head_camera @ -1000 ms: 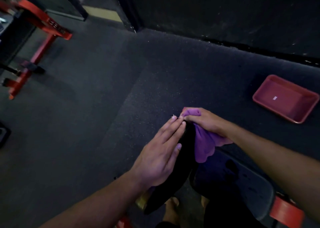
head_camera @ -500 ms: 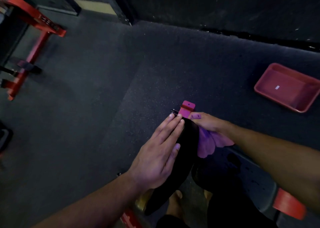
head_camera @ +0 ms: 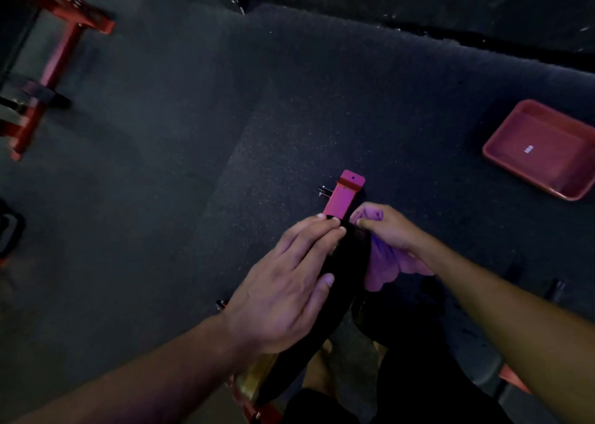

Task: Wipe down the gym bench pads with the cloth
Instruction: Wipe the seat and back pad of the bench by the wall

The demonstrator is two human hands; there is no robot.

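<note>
1. Your left hand (head_camera: 283,290) lay flat on the black pad (head_camera: 346,274), fingers straight and together
2. Your right hand (head_camera: 388,232) gripped the purple cloth (head_camera: 383,270) against the pad's right side, fingers curled round it

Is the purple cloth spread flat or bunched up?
Bunched up. The right hand grips the cloth in a wad against the black pad, loose folds hanging below the fingers.

Dim, purplish cast, grainy; edges bent (wide lens), corners darkest.
</note>
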